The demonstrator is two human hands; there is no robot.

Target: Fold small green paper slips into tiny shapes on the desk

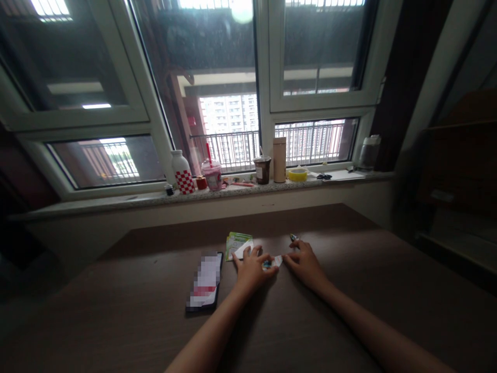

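Note:
My left hand (254, 267) rests low over the table, thumb and forefinger closed around a small white piece with printing (278, 261). A bluish patch shows between those two fingers. Its other fingers reach over a white sheet (244, 249) on green-and-white printed packets (233, 240). My right hand (306, 263) is beside it, fingers bent and drawn together, the lowest fingertip at the white piece's right end. Whether it grips that piece is hard to see. A small shiny multicoloured object (293, 238) shows just beyond its upper fingers, partly hidden by them.
A phone (205, 282) lies left of my left arm on the brown table (135, 290). On the windowsill (240, 190) behind stand a checkered bottle (182, 173), drink cups (262, 170), a tan cylinder (279, 160), yellow tape (297, 175) and dark scissors (324, 177).

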